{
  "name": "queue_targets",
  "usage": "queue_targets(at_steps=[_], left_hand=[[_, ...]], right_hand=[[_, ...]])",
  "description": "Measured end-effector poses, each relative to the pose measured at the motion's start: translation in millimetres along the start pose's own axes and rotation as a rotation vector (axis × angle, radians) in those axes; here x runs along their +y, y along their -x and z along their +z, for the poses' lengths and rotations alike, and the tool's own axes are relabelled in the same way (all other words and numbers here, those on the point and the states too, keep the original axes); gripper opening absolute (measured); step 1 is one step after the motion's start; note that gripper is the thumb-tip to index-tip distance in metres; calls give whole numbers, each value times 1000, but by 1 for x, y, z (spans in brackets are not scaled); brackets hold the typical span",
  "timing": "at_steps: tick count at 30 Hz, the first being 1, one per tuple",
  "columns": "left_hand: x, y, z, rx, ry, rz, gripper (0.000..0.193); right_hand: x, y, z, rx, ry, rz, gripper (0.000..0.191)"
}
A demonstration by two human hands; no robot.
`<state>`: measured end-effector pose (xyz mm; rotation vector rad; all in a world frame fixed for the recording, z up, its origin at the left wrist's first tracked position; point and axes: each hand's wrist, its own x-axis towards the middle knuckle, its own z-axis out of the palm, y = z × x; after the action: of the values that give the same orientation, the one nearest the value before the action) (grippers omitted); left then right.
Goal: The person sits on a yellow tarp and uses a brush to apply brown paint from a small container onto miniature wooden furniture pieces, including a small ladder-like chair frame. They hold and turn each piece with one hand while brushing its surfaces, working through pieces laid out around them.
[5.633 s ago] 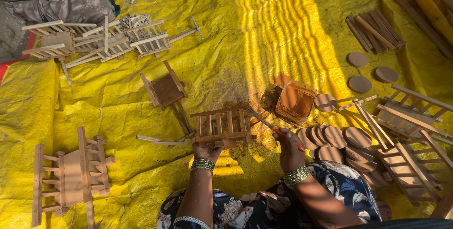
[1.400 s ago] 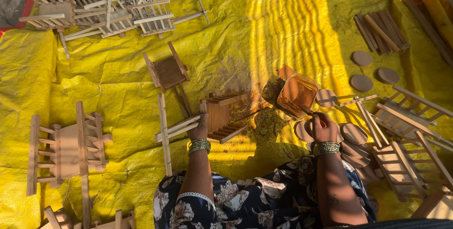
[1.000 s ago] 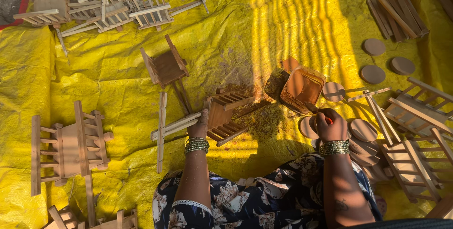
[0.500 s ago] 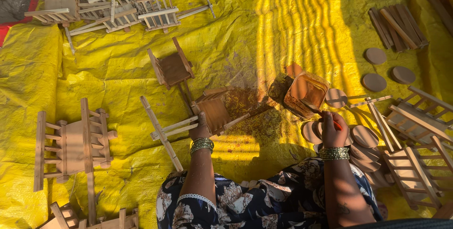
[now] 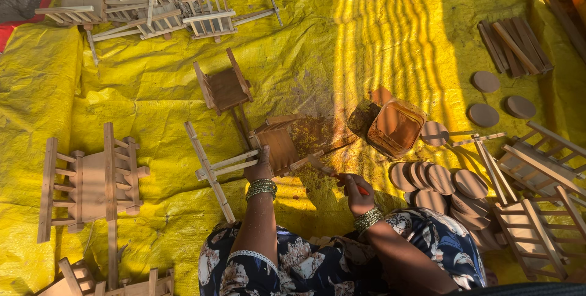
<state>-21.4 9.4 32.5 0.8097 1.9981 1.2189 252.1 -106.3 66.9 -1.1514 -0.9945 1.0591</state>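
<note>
My left hand (image 5: 262, 169) grips a small wooden toy cart frame (image 5: 278, 148) that rests tilted on the yellow tarp (image 5: 122, 94), its long shaft (image 5: 209, 171) pointing toward the lower left. My right hand (image 5: 354, 190) holds a thin brush (image 5: 329, 171) with a red handle, its tip close to the frame's right side. A square tub of brown paint (image 5: 395, 126) stands just right of the frame. Both wrists wear green bangles.
Round wooden discs (image 5: 436, 180) lie in a pile by my right knee, with more discs (image 5: 500, 104) farther off. Unpainted wooden frames lie at left (image 5: 91, 180), top left (image 5: 146, 9) and right (image 5: 537, 198). A painted frame (image 5: 224, 87) and dark slats (image 5: 513, 39) lie beyond.
I have turned the frame over and lowered it from upright onto the tarp, its shaft swinging left. My right hand came from the paint tub side toward the frame with the brush.
</note>
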Motion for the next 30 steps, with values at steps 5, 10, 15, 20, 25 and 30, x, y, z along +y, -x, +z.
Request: queue_targets(at_steps=[5,10,15,20,25,30], left_hand=[[0,-1,4,6,-36,17,63],[-4,0,5,19,53,21,59],[-2,0,4,24,34,-5,60],[-2,1,6,14,108,-3,57],[-1,2,4,17,25,-8,56],[1,2,3,6,80,-59,59]], right_hand=[[-2,3,2,65,-39,-34,30],[0,6,1,-41,80,-15,30],[-6,-14,0,72,31,55,30],[-6,18,11,-192,-69,-52,30],[-4,-8,4,-12,34,61,31],[-5,-7,4,-24,65,55,32]])
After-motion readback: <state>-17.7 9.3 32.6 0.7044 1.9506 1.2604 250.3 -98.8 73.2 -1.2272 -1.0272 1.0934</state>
